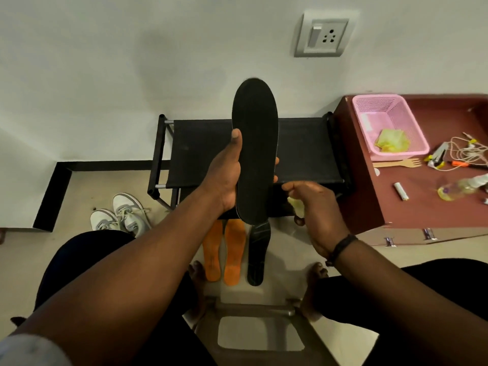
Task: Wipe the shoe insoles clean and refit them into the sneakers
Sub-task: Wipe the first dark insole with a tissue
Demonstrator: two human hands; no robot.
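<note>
Head view: left hand is gripping a black insole upright above the rack; right hand is clutching a yellow cloth just beside its heel. Three insoles (two orange, one black) are lying on the floor; sneakers are sitting left.

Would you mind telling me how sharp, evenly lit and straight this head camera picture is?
Head view: the black insole in the left hand is sharp; the bottle on the brown table is smeared by blur; the right hand is slightly soft. Light is dim and soft, with a faint shadow on the wall. The wide lens bends the floor edge and tilts the wall socket.
</note>
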